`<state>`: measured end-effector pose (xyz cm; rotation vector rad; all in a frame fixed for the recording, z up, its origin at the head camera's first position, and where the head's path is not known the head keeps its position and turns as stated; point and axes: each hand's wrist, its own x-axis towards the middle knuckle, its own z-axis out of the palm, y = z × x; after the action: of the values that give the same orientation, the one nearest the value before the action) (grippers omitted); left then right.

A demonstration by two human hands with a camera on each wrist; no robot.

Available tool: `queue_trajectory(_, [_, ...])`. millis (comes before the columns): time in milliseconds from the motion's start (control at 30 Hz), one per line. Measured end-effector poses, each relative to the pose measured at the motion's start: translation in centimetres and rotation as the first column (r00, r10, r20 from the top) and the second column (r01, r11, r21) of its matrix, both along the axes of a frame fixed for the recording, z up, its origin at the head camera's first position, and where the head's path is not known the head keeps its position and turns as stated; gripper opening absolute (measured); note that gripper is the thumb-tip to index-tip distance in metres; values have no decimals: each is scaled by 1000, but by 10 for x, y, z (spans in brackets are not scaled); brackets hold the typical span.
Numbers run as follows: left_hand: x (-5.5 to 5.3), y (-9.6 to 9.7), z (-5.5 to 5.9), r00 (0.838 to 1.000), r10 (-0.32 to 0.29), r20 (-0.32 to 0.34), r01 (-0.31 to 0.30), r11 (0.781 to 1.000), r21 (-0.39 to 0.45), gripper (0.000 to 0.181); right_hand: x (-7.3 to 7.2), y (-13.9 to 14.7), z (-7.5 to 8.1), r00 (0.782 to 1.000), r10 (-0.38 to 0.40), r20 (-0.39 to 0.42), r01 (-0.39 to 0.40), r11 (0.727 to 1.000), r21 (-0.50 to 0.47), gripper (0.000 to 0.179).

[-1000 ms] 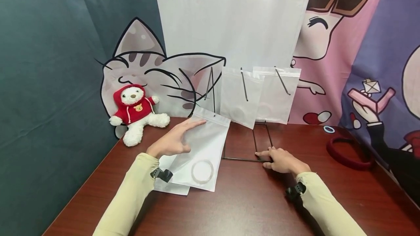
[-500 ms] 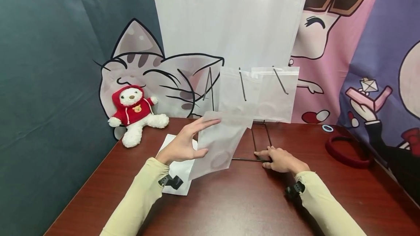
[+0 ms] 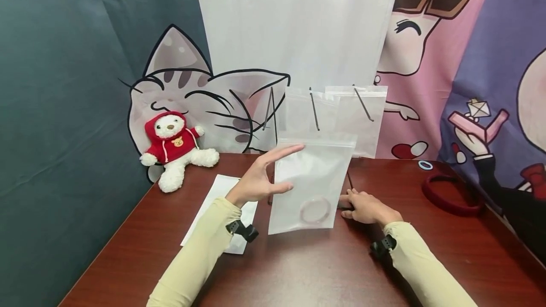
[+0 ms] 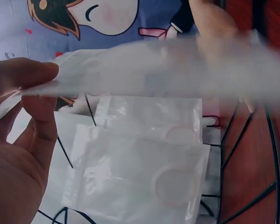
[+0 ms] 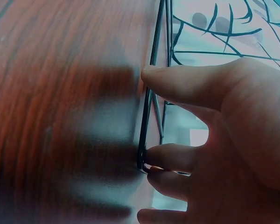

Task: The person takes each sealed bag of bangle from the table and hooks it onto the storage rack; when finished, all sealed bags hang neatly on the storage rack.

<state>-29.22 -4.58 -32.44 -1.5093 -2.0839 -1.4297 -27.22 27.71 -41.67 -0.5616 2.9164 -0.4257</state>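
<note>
My left hand (image 3: 260,179) pinches the left upper edge of a translucent zip bag (image 3: 320,169), which hangs upright in front of a black wire display rack (image 5: 147,102). A ring-shaped thing (image 3: 301,210) shows through the bag's lower part. In the left wrist view, the thumb (image 4: 30,74) lies over the bag's edge with the fingers beneath. My right hand (image 3: 368,208) holds the front corner of the rack's base, thumb and fingertips at the wires. Two similar bags hang on the rack's prongs, the right-hand one (image 3: 368,134) and the middle one (image 3: 298,117), partly hidden.
Another white bag (image 3: 213,203) lies on the brown table (image 3: 294,274) under the left forearm. A white plush bear (image 3: 175,141) in a red hoodie sits at the back left. A dark red band (image 3: 452,210) and a small pale-blue ring (image 3: 425,165) lie at right.
My left hand has carried the bag to the right, from over the bag on the table to in front of the rack. The bag has turned to face me. The right hand stays at the rack's corner.
</note>
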Motion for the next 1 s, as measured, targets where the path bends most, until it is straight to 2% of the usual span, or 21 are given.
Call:
queue_trajectory(133, [-7, 4, -5, 997, 28, 72, -31, 999, 30, 78, 1, 0, -1, 1000, 15, -7, -15, 1000, -12, 45])
queue_trajectory(300, [-15, 4, -10, 991, 52, 121, -57, 997, 45, 79, 1, -1, -2, 1000, 12, -14, -12, 1000, -7, 44])
queue_trajectory(533, [-17, 8, -8, 993, 38, 112, -45, 997, 64, 79, -1, -1, -2, 999, 20, -27, -20, 1000, 8, 44])
queue_trajectory(700, [-19, 15, -6, 992, 39, 116, -47, 996, 71, 78, 0, -1, -1, 1000, -4, -24, 5, 999, 36, 50])
queue_trajectory(833, [-26, 19, -5, 984, 42, 175, -55, 996, 74, 80, 0, -1, -2, 1000, -16, -17, 17, 999, 37, 53])
queue_trajectory(1000, [-43, 26, -1, 964, 30, 265, -56, 995, 88, 83, -1, -1, -4, 1000, -3, -30, 4, 1000, 25, 47])
